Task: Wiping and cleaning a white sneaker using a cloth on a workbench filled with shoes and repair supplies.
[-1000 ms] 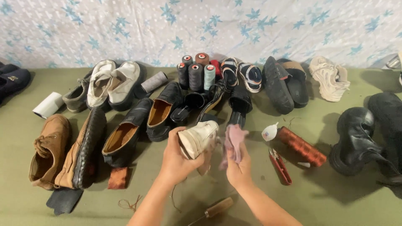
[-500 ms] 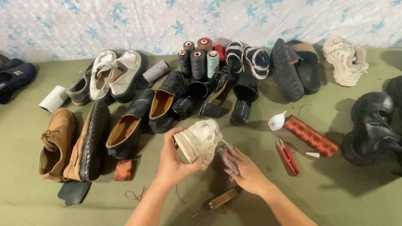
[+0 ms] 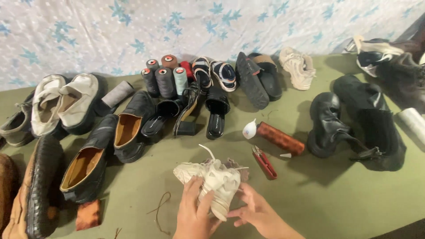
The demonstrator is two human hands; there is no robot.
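Observation:
A cream-white lace-up sneaker (image 3: 211,182) lies low in the middle of the view, over the olive-green cloth. My left hand (image 3: 193,213) grips it from below on its left side. My right hand (image 3: 255,210) holds its right side, fingers against the sole edge. A pinkish cloth (image 3: 234,165) peeks out behind the sneaker, partly hidden. A lace sticks up from the shoe's top. Red thread snips (image 3: 264,162) lie just right of the sneaker.
Black and tan leather shoes (image 3: 106,150) lie at left, thread spools (image 3: 164,79) and sandals (image 3: 214,73) at the back. A dark red cylinder (image 3: 280,138) and white glue bottle (image 3: 249,129) rest right of centre. Black boots (image 3: 354,121) sit at right.
The view has shifted right, so the boots at right show more fully. Both hands have lowered the sneaker toward the cloth and turned it; the pinkish cloth went from my right hand to behind the shoe.

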